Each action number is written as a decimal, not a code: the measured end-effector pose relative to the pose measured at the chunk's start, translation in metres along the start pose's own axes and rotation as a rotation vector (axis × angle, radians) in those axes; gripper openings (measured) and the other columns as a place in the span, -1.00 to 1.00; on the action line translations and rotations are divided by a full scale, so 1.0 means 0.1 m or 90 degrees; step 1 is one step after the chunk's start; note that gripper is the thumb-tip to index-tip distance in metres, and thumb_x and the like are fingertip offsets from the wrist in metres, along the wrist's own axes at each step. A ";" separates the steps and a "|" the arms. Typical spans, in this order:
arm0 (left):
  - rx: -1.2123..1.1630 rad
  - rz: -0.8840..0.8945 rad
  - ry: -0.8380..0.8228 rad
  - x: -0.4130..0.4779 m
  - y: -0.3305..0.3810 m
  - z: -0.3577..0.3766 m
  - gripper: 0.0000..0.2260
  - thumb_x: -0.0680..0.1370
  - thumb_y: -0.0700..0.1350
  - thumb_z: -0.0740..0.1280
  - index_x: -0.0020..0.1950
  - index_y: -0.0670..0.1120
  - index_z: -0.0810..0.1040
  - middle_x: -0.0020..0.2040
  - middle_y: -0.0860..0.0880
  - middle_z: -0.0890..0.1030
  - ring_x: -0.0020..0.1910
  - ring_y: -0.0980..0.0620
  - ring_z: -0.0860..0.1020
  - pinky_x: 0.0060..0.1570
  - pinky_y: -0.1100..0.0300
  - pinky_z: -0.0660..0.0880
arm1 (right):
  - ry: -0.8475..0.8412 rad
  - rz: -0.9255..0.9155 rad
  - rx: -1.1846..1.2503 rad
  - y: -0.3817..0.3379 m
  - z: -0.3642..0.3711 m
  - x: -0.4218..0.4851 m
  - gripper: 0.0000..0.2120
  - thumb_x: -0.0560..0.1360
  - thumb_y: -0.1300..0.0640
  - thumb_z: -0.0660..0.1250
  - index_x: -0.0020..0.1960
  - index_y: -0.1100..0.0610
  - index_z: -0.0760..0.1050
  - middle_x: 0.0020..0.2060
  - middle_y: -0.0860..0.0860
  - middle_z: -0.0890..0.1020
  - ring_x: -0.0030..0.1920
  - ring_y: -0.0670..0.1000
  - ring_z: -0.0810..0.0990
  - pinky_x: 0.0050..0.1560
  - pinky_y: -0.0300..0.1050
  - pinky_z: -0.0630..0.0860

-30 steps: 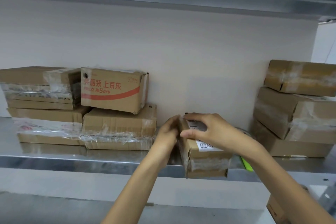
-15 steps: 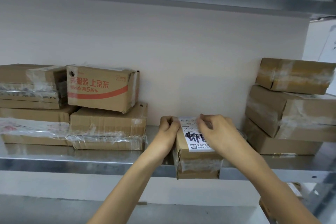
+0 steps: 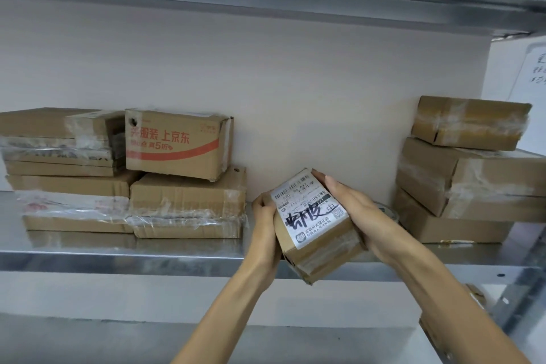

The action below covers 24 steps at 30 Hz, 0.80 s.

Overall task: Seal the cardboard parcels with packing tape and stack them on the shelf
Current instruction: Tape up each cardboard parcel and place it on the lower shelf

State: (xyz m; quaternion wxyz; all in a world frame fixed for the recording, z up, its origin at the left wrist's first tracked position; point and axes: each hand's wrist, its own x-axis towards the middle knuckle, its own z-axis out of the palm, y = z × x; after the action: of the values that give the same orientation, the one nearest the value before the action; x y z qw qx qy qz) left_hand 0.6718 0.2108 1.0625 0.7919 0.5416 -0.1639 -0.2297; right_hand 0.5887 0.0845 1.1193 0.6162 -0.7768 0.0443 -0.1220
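Both hands clasp a small taped parcel (image 3: 317,241): the left hand (image 3: 265,217) curls round its left side, and the right hand (image 3: 353,210) wraps its right side with fingers reaching the far top corner. The parcel is tilted over the front lip of the metal shelf (image 3: 133,257), white scrawled label up; I can't tell whether it rests there. A red-printed box (image 3: 177,145) tops the left stack, and three taped boxes (image 3: 469,177) are piled at the right

Small taped labelled parcel (image 3: 317,226), tilted, over shelf (image 3: 118,254) edge.
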 end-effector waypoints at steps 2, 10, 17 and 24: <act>-0.010 0.039 0.012 -0.07 -0.01 -0.03 -0.77 0.65 0.05 0.12 0.27 0.01 0.28 0.00 -0.02 0.65 -0.17 0.16 0.66 -0.25 0.26 0.54 | -0.018 -0.028 -0.041 -0.07 0.01 -0.05 -0.57 0.49 -0.16 0.22 0.34 -0.13 0.45 0.16 -0.09 0.65 0.16 -0.06 0.62 0.24 -0.02 0.50; 0.010 0.132 -0.007 -0.32 0.00 -0.06 -0.89 0.66 0.02 0.10 0.18 0.11 0.26 0.11 -0.06 0.59 -0.08 0.09 0.62 -0.22 0.21 0.53 | -0.035 -0.068 -0.079 -0.15 0.05 -0.37 -0.50 0.48 -0.10 0.22 0.41 -0.26 0.33 0.23 -0.15 0.59 0.13 -0.04 0.63 0.06 -0.19 0.53; 0.020 0.186 -0.034 -0.69 -0.10 -0.11 -0.75 0.64 0.01 0.19 0.30 0.05 0.29 0.17 -0.05 0.57 0.01 0.09 0.60 -0.09 0.19 0.55 | -0.098 -0.098 -0.133 -0.18 0.09 -0.75 -0.57 0.58 -0.08 0.21 0.41 -0.37 0.25 0.27 -0.21 0.54 0.17 -0.03 0.62 0.23 0.01 0.49; 0.036 0.199 0.037 -1.26 -0.34 -0.19 -0.77 0.61 0.02 0.25 0.22 -0.01 0.38 0.06 0.00 0.61 -0.04 0.14 0.61 -0.11 0.23 0.54 | -0.112 -0.095 -0.198 0.01 0.25 -1.13 -0.42 0.47 -0.22 0.19 0.48 -0.31 0.16 0.42 -0.19 0.39 0.32 -0.17 0.46 0.39 -0.01 0.37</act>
State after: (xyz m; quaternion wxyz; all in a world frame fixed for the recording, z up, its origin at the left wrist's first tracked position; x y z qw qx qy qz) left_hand 0.5695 0.2832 1.0226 0.8068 0.5379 -0.2300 -0.0830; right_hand 0.4857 0.1326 1.0975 0.4795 -0.8714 -0.0490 -0.0908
